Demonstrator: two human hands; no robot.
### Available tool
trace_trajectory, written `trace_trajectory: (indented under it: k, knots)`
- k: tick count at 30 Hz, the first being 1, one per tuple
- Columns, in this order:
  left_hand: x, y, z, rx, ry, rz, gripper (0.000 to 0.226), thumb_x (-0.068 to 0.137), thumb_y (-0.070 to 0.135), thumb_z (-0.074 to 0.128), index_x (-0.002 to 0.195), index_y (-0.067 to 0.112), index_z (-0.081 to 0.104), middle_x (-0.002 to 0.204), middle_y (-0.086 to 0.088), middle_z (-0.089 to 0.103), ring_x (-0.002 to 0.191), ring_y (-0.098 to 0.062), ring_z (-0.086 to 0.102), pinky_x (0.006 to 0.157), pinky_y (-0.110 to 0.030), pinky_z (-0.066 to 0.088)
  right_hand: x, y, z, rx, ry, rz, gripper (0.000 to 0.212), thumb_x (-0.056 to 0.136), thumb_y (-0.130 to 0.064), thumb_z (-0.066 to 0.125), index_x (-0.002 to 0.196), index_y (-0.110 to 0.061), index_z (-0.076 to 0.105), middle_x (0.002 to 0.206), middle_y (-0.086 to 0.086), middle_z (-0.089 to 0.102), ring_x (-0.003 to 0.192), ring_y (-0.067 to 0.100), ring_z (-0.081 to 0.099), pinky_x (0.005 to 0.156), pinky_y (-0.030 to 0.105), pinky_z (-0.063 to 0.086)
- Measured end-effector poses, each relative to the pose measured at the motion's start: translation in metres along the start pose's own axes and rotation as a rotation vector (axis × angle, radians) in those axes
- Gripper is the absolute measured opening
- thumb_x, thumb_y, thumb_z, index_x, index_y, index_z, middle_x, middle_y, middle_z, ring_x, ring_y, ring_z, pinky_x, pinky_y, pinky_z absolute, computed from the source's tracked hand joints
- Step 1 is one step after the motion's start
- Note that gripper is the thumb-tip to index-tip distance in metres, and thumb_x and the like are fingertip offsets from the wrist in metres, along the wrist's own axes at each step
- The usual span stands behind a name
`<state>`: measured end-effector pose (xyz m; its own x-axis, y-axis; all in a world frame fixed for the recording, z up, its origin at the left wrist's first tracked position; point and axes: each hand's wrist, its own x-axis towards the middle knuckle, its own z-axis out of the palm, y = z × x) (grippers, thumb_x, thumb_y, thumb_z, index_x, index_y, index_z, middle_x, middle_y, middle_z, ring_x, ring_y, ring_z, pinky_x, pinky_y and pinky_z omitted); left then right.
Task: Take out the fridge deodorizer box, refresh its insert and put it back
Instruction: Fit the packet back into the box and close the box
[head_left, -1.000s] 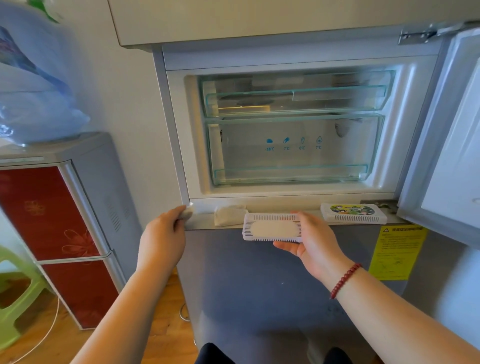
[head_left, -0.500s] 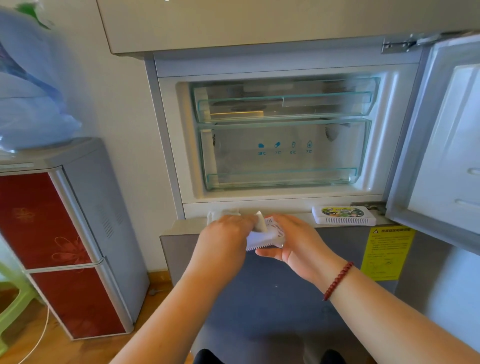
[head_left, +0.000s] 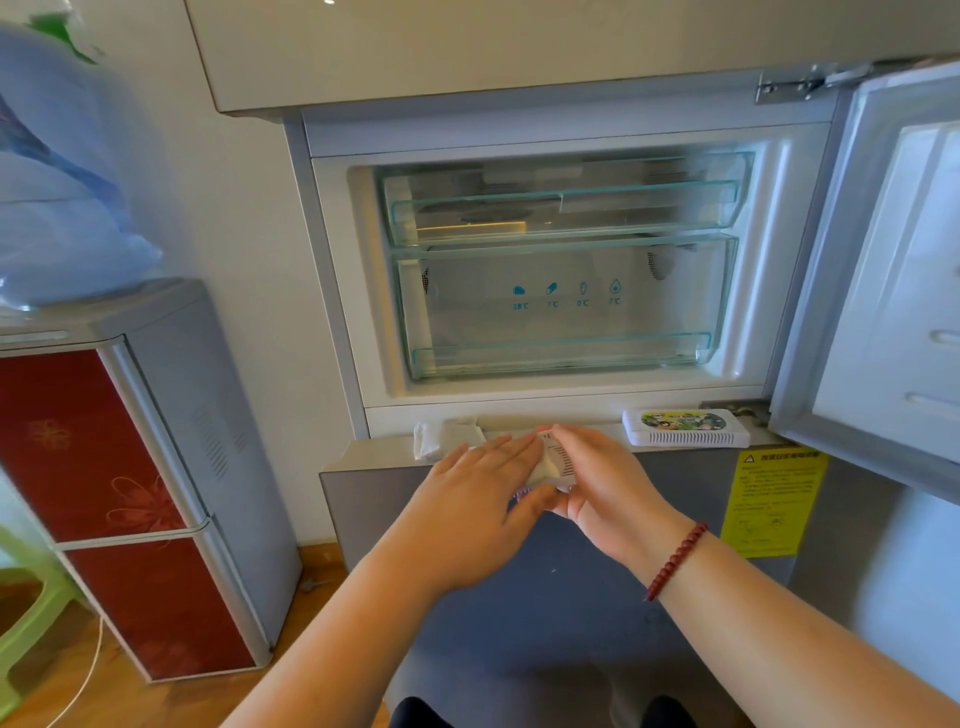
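Observation:
My right hand (head_left: 610, 486) holds the white slotted half of the deodorizer box (head_left: 562, 464) in front of the open fridge compartment. A cream insert pouch (head_left: 545, 472) lies in it, mostly hidden. My left hand (head_left: 475, 486) lies flat over the pouch with fingers straight and the thumb under the box edge. The box's other half (head_left: 685, 428), white with a coloured label, rests on the ledge at the right. Another white pouch (head_left: 441, 437) lies on the ledge at the left, beside my left hand.
Clear drawers (head_left: 561, 312) fill the open compartment above the ledge. The fridge door (head_left: 893, 291) stands open at the right. A yellow warning label (head_left: 774, 499) is on the lower door. A red-fronted water dispenser (head_left: 130, 467) stands to the left, a green stool (head_left: 21, 613) beyond it.
My left hand left the ledge corner, came right to the box in my right hand, and now lies flat over the insert. The box has tilted and is largely covered.

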<state>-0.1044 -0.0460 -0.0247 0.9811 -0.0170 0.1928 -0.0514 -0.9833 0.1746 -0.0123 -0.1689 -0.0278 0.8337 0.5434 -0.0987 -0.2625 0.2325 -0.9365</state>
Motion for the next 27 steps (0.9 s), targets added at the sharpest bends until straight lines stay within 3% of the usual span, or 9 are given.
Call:
trace_trajectory:
  k: [4, 7, 11, 14, 16, 19, 22, 24, 27]
  knots:
    - [0.001, -0.007, 0.005, 0.059, 0.046, 0.012, 0.049, 0.101, 0.044, 0.012, 0.150, 0.042, 0.009, 0.158, 0.027, 0.005, 0.147, -0.005, -0.007, 0.118, -0.039, -0.009, -0.001, 0.003, -0.003, -0.026, -0.018, -0.037, 0.028, 0.101, -0.019, 0.043, 0.105, -0.005, 0.066, 0.089, 0.016, 0.070, 0.067, 0.024, 0.067, 0.056, 0.036, 0.055]
    - [-0.002, -0.014, 0.009, 0.021, 0.106, 0.015, 0.051, 0.095, 0.056, 0.008, 0.145, 0.053, 0.000, 0.157, 0.027, 0.006, 0.147, -0.007, -0.007, 0.118, -0.041, -0.009, -0.003, 0.005, -0.004, -0.044, -0.016, -0.037, 0.028, 0.101, -0.022, 0.044, 0.111, -0.006, 0.064, 0.101, 0.022, 0.069, 0.071, 0.027, 0.068, 0.059, 0.038, 0.056]
    - [-0.009, -0.015, 0.009, -0.561, 0.275, -0.150, 0.062, 0.084, 0.072, 0.037, 0.139, 0.062, 0.009, 0.156, 0.020, 0.016, 0.144, -0.012, 0.014, 0.114, -0.037, 0.021, -0.002, 0.003, -0.006, 0.051, 0.037, -0.030, 0.024, 0.100, -0.021, 0.047, 0.113, -0.006, 0.061, 0.112, 0.024, 0.064, 0.084, 0.033, 0.067, 0.056, 0.038, 0.056]
    - [-0.020, -0.015, 0.008, -1.025, 0.217, -0.293, 0.079, 0.075, 0.054, 0.064, 0.140, 0.052, 0.018, 0.142, 0.011, 0.042, 0.116, -0.005, 0.055, 0.092, -0.019, 0.050, -0.002, 0.003, -0.010, 0.123, 0.048, -0.012, 0.024, 0.099, -0.020, 0.050, 0.114, -0.005, 0.062, 0.105, 0.019, 0.063, 0.082, 0.030, 0.066, 0.053, 0.036, 0.057]
    - [-0.025, -0.015, 0.011, -1.248, 0.173, -0.327, 0.083, 0.073, 0.040, 0.071, 0.144, 0.039, 0.026, 0.127, 0.001, 0.062, 0.104, -0.015, 0.068, 0.092, -0.033, 0.054, -0.002, 0.004, -0.013, 0.166, 0.027, 0.012, 0.024, 0.098, -0.020, 0.052, 0.114, -0.005, 0.063, 0.101, 0.017, 0.063, 0.080, 0.027, 0.066, 0.054, 0.035, 0.057]
    - [-0.023, -0.012, 0.016, -1.333, 0.253, -0.390, 0.073, 0.080, 0.021, 0.071, 0.142, 0.030, 0.034, 0.107, -0.005, 0.074, 0.096, -0.021, 0.072, 0.089, -0.035, 0.056, -0.002, 0.006, -0.017, 0.181, -0.084, 0.061, 0.028, 0.093, -0.015, 0.058, 0.117, -0.001, 0.061, 0.103, 0.017, 0.066, 0.084, 0.025, 0.068, 0.063, 0.035, 0.058]
    - [-0.019, -0.011, 0.018, -1.357, 0.285, -0.436, 0.062, 0.087, 0.012, 0.067, 0.139, 0.030, 0.037, 0.101, -0.007, 0.076, 0.094, -0.022, 0.073, 0.090, -0.037, 0.056, -0.003, 0.009, -0.022, 0.179, -0.194, 0.065, 0.045, 0.087, 0.006, 0.057, 0.130, -0.007, 0.052, 0.115, 0.018, 0.062, 0.093, 0.026, 0.068, 0.073, 0.036, 0.058]
    - [-0.018, -0.011, 0.017, -1.385, 0.283, -0.436, 0.056, 0.088, 0.009, 0.065, 0.135, 0.031, 0.042, 0.100, -0.011, 0.076, 0.094, -0.026, 0.073, 0.092, -0.043, 0.054, -0.002, 0.010, -0.024, 0.149, -0.199, 0.042, 0.057, 0.083, 0.016, 0.055, 0.131, -0.015, 0.050, 0.112, 0.016, 0.061, 0.091, 0.025, 0.068, 0.073, 0.036, 0.058]
    - [-0.017, -0.008, 0.014, -1.411, 0.309, -0.438, 0.052, 0.087, -0.001, 0.064, 0.125, 0.031, 0.049, 0.097, -0.016, 0.075, 0.090, -0.032, 0.073, 0.088, -0.045, 0.055, -0.003, 0.009, -0.022, 0.067, -0.168, 0.013, 0.055, 0.082, 0.018, 0.054, 0.127, -0.014, 0.052, 0.105, 0.013, 0.063, 0.079, 0.020, 0.069, 0.069, 0.034, 0.058]
